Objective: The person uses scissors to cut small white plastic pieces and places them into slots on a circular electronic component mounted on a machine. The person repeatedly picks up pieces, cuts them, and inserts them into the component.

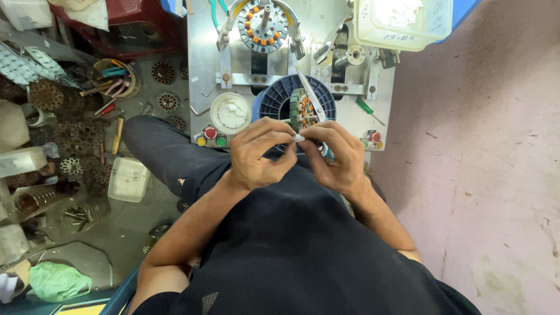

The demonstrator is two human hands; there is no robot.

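Left hand [256, 153] pinches a white strip [298, 137]; right hand [338, 156], fingers closed, grips scissors [312, 99] pointing to 12 o'clock, beside the stator [300, 111], to trim.

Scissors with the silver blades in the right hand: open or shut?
Shut: the silver-bladed scissors show as one narrow closed strip, pointing up over the blue round basket.
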